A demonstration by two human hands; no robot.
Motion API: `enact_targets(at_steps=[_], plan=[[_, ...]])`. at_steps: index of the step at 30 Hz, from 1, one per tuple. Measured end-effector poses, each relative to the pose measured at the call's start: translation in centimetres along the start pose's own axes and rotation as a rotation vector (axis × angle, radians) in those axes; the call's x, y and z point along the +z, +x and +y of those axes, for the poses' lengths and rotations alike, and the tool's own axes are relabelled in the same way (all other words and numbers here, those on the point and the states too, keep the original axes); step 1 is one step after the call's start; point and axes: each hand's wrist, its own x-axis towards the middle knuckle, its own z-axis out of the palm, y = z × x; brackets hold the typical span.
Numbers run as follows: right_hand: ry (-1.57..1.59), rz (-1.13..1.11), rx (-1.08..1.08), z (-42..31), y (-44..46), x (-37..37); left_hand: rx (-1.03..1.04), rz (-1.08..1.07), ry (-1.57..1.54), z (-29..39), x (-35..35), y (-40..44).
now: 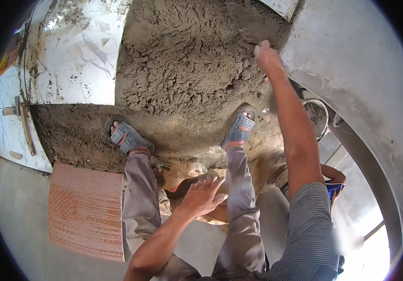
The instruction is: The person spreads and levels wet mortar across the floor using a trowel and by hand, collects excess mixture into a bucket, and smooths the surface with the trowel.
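Mortar (182, 56) under right hand (269, 58), left hand (200, 197) between legs (242, 187)

Grey plastered wall (351, 51), bright light (375, 257)

Floor (182, 146) brown, sandy, uneven near feet. Wet grey mortar (182, 61) spread rough and lumpy across upper middle. White tiles (77, 70) at upper left, smeared with mortar, edge meeting it. Both sandals (133, 138) planted along mortar's lower side. Crumpled brown paper bag (182, 171) between legs. Bucket (323, 122) at right, partly hidden behind forearm.
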Motion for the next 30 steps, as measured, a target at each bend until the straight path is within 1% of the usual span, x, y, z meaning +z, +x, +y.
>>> enact_targets(at_steps=[2,3,4,5,6,7,8,10,12,14,15,16,17,18,19,20,21,22,23,24,26,27,28,30], plan=[[0.076,0.105,0.059,1.4,1.3,-1.1,-0.031,-0.052,0.043,0.5,-0.7,0.0],[-0.014,0.166,-0.027,5.5,5.5,2.5,-0.029,-0.047,0.045,0.3,-0.4,-0.1],[-0.012,0.171,-0.028,5.5,4.6,1.6,-0.008,0.004,0.019,-0.3,0.3,-0.1],[-0.096,0.123,-0.085,5.4,2.9,-0.1,0.016,0.056,-0.006,-0.7,0.5,-0.1],[-0.186,0.077,-0.142,5.4,2.1,-1.4,0.024,0.063,-0.003,-0.6,-0.1,0.0],[0.041,0.184,-0.036,7.2,3.0,1.6,-0.001,0.004,-0.003,-0.2,-0.6,0.2],[0.029,0.183,-0.033,6.5,1.4,1.2,-0.027,-0.061,-0.007,0.2,-0.7,0.2],[0.012,0.089,0.029,2.8,-2.6,0.9,-0.005,-0.045,-0.002,0.4,0.2,0.3],[0.076,0.120,0.068,2.6,-2.3,1.8,0.008,-0.027,0.013,0.2,0.1,0.5],[0.135,0.141,0.111,3.9,-1.6,3.3,-0.005,-0.026,-0.021,0.2,-0.2,0.7],[0.032,0.163,-0.006,4.9,-0.6,3.7,-0.010,-0.035,-0.020,0.2,-0.3,0.6],[-0.072,0.189,-0.128,5.5,0.7,4.3,-0.003,0.001,0.027,0.2,-0.5,0.6],[-0.073,0.182,-0.124,6.3,1.4,5.6,0.008,0.034,0.069,0.3,-0.4,0.5],[-0.141,0.269,-0.134,7.1,1.9,6.7,0.013,0.025,0.066,0.5,-0.1,0.3],[-0.207,0.370,-0.150,7.2,2.7,6.7,0.015,0.006,0.043,0.4,0.0,0.5],[-0.210,0.387,-0.153,5.9,2.0,4.9,0.019,-0.005,0.019,0.2,0.0,0.9],[0.448,0.186,0.142,3.6,-0.6,2.3,0.090,0.070,0.018,-0.6,0.9,0.9],[1.097,-0.052,0.439,2.0,-3.0,0.2,0.093,0.072,0.015,-0.4,0.6,1.0],[1.230,-0.047,0.435,1.6,-4.1,-0.6,0.061,0.040,0.011,0.0,0.2,0.8],[1.227,-0.052,0.438,1.7,-3.9,-0.8,0.028,0.008,0.010,0.2,-0.1,0.6],[1.583,-0.128,0.543,2.3,-1.7,-1.5,0.015,-0.018,-0.005,0.4,-0.7,0.5],[1.721,-0.135,0.533,0.9,0.8,-1.5,0.003,-0.041,-0.021,0.4,-1.0,0.5],[1.721,-0.136,0.528,-0.4,1.5,-1.5,0.003,-0.036,-0.021,0.5,-1.3,0.6],[1.598,-0.243,0.446,-2.0,1.3,-1.6,0.013,-0.014,0.000,0.7,-1.3,0.2]])
